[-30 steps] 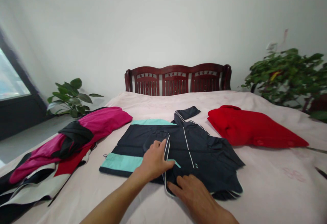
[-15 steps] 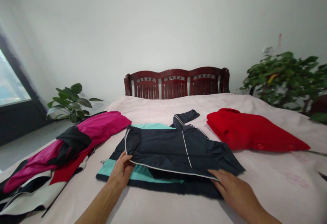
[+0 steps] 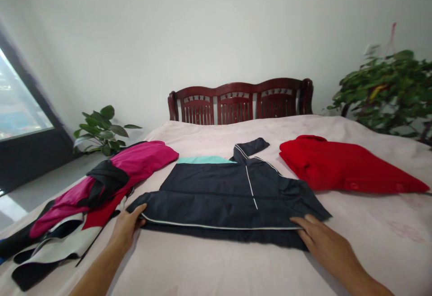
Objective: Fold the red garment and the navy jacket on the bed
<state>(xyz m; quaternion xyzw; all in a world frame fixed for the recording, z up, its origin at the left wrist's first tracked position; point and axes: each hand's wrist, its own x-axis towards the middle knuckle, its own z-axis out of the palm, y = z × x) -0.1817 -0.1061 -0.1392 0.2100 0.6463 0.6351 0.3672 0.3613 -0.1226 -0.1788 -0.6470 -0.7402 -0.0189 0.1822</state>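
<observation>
A dark navy jacket point(image 3: 216, 201) with white piping lies on the pink bedsheet point(image 3: 216, 269), a strip of its teal part showing along the far edge. My left hand point(image 3: 127, 225) pinches the near left corner, where the cuff end of a sleeve lies. At the right end of the same piped edge, my right hand point(image 3: 315, 235) holds the fabric between thumb and fingers. The piping runs nearly straight between both hands. The collar points away from me, near the headboard side.
Magenta, black and white clothes point(image 3: 145, 161) lie at the left. A folded red garment point(image 3: 347, 165) is on the right. Behind the bed stand a dark wooden headboard point(image 3: 236, 102), a leafy plant point(image 3: 104, 129) on the left and a larger one point(image 3: 388, 93) on the right.
My left hand has moved left and slightly down, drawing the sleeve out along the near edge and covering the teal part there. The camera view has shifted a little.
</observation>
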